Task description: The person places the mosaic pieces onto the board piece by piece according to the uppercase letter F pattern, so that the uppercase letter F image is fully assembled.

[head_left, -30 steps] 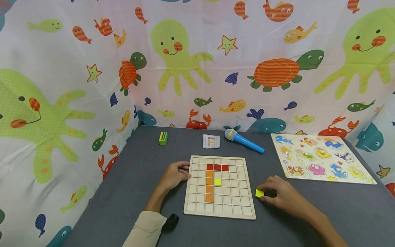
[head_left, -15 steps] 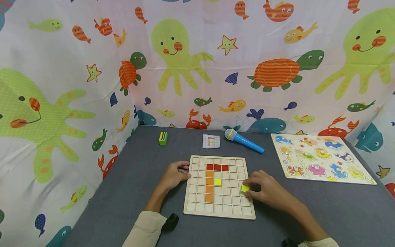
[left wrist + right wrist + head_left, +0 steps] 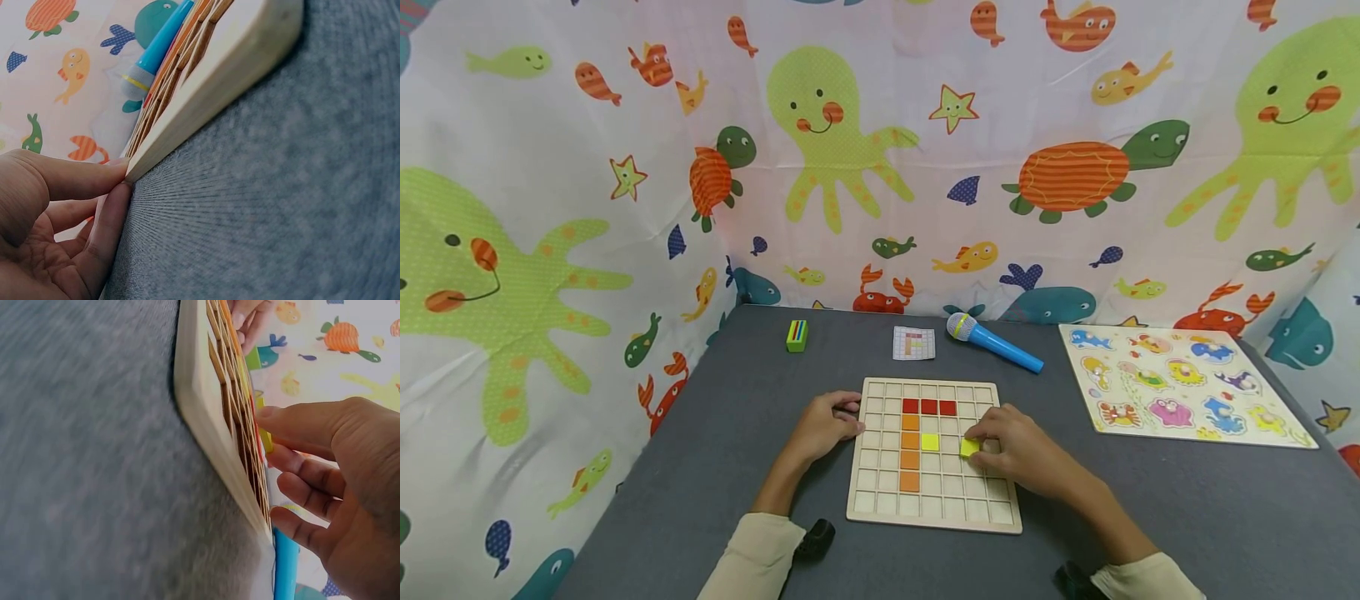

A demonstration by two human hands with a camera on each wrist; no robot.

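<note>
A wooden grid board lies flat on the table, with three red tiles, a column of several orange tiles and one yellow tile in its cells. My right hand pinches another yellow tile between thumb and fingers, over the right part of the board. In the right wrist view this tile shows edge-on at the thumb tip. My left hand holds the board's left edge, thumb and finger meeting at the frame in the left wrist view.
Behind the board lie a small printed grid card and a blue toy microphone. A green block with coloured stripes stands at the back left. A sea-animal puzzle board lies at the right. A printed cloth hangs behind the table.
My right hand has carried the yellow tile leftward from beside the board to over its right-hand cells. The left hand has stayed at the board's left edge.
</note>
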